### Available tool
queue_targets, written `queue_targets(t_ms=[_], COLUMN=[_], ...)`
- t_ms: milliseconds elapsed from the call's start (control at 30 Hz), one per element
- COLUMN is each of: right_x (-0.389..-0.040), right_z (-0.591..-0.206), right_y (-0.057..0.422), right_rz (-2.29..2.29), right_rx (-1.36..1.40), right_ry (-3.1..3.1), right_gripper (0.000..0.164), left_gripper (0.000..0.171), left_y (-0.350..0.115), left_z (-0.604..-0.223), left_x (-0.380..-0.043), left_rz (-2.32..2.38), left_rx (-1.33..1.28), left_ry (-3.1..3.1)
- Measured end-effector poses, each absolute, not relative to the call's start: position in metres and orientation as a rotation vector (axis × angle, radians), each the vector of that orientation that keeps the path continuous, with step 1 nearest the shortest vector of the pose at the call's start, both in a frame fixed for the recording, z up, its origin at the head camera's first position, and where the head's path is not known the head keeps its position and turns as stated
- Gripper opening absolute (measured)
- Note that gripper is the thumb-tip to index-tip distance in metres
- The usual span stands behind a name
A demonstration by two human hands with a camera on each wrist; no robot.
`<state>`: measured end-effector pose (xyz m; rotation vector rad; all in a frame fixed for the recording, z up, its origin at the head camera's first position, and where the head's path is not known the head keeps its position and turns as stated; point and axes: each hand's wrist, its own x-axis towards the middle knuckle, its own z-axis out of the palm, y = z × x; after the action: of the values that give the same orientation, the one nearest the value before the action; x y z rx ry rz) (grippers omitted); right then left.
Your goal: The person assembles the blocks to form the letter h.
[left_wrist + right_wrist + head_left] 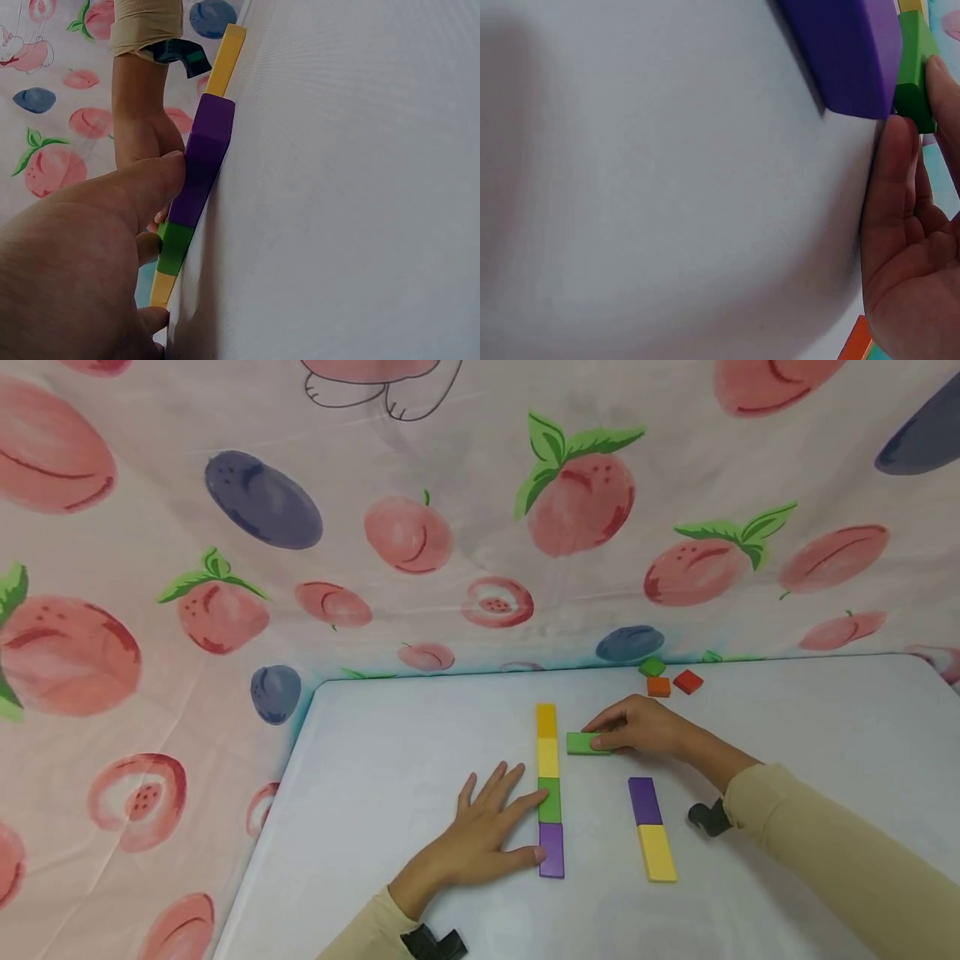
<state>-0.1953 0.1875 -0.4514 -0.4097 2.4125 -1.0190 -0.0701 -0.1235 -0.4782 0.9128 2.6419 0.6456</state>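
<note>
A straight column of wooden blocks lies on the white table [360,827]: a yellow-orange block [546,720], a yellow block [548,758], a green block [550,810] and a purple block [552,860]. My left hand [472,843] is spread beside it, thumb against the purple block [202,161] and index fingertip at the green block [177,247]. To the right of the column's upper part, my right hand [645,727] pinches another green block [581,743] between thumb and fingers. In the right wrist view, this green block [913,75] appears beyond a purple block [855,60].
Nearer me, a purple block [645,800] and a yellow block [657,853] lie end to end, right of the column. Small green [652,667], orange [658,687] and red [687,682] pieces sit by the far edge. A fruit-patterned cloth [450,527] hangs behind.
</note>
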Motion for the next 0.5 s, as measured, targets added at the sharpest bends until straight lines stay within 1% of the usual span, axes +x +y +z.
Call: queue_targets(t_ms=[233,500], right_x=[-0.1959,-0.1992], right_z=[-0.4539,-0.4530], right_y=[0.1851,0.1944], right_rz=[-0.976,-0.926], right_rx=[-0.407,-0.487], right_ry=[2.426,2.364], right_gripper=[0.032,0.037], left_gripper=[0.073,0.073], left_y=[-0.1233,-0.1233], left_z=[-0.4789,-0.4786], left_x=[-0.0705,-0.0696], left_rz=[0.642,0.637], left_rx=[0.914,0.912], left_ry=[2.648,2.648])
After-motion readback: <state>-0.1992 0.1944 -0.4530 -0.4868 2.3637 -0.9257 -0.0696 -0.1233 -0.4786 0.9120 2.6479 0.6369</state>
